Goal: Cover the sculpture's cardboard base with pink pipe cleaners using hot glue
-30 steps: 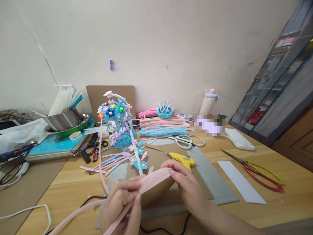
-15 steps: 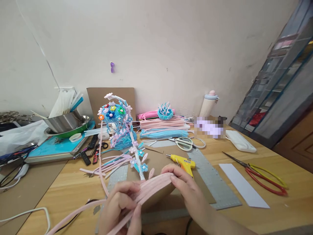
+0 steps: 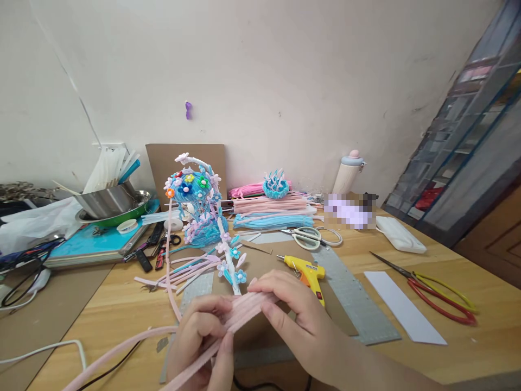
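Several pale pink pipe cleaners (image 3: 246, 314) lie side by side as a flat band between my two hands. My left hand (image 3: 203, 336) is closed on the band's left end, with thumb and fingertips pinching it. Thumb below and fingers above, my right hand (image 3: 299, 315) grips the other end. Long pink strands trail from the left hand toward the lower left. Just behind the hands rises a white wrapped stem (image 3: 230, 266) with blue and lilac flowers; a blue flower-covered dome (image 3: 185, 187) hangs from its curved top. A yellow glue gun (image 3: 305, 271) lies just beyond my right hand.
On the right are red-and-yellow-handled scissors (image 3: 442, 298), a white strip (image 3: 402, 307) and a white power bank (image 3: 401, 234). White-handled scissors (image 3: 307, 239) lie before stacked pipe cleaners (image 3: 272, 220). A steel bowl (image 3: 108, 201) stands at the left; a bottle (image 3: 348, 176) stands against the wall.
My right hand has slid left along the pink band, closer to my left hand, and now covers more of it. More of the glue gun shows.
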The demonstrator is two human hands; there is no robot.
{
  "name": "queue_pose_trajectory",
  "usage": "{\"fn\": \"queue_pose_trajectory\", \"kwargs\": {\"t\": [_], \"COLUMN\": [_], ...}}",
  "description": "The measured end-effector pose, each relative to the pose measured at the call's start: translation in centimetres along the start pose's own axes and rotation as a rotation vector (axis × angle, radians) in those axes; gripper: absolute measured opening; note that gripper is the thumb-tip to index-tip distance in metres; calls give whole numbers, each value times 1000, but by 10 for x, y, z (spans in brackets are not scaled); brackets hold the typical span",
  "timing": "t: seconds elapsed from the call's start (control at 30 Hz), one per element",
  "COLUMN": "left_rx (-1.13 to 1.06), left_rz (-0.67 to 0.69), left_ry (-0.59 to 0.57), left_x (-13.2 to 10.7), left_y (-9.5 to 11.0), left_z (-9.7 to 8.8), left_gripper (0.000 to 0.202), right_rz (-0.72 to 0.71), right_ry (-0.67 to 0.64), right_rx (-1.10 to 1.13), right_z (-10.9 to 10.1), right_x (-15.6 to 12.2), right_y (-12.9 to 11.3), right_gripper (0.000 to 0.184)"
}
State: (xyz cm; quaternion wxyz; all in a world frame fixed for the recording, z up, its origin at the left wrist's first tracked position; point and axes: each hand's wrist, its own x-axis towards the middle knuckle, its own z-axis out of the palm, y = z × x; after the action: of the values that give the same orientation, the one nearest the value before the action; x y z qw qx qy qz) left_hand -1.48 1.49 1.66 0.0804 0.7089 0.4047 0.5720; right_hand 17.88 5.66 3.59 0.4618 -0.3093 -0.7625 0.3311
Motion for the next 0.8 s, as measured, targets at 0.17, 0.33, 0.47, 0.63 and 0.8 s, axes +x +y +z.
{"fn": "queue_pose_trajectory", "kwargs": {"t": [0.17, 0.33, 0.47, 0.63, 0.8], "left_rx": [1, 86, 134, 164, 225], "left_rz": [106, 117, 105, 97, 47], "left_ry": [-15, -44, -84, -93, -83], "left_x": [2, 7, 11, 10, 5], "left_y": [-1, -1, 0, 0, -5], "left_z": [5, 6, 5, 6, 1], "left_gripper": [29, 28, 27, 29, 32], "right_rz": [59, 107, 112, 73, -28], "right_ry": [-6, -20, -2, 8, 36], "right_rx": [58, 64, 45, 36, -53], "right_z": [0, -2, -1, 1, 3], "right_x": [1, 3, 4, 4, 0], "right_y": [1, -1, 1, 3, 7], "right_gripper": [19, 18, 19, 20, 21]}}
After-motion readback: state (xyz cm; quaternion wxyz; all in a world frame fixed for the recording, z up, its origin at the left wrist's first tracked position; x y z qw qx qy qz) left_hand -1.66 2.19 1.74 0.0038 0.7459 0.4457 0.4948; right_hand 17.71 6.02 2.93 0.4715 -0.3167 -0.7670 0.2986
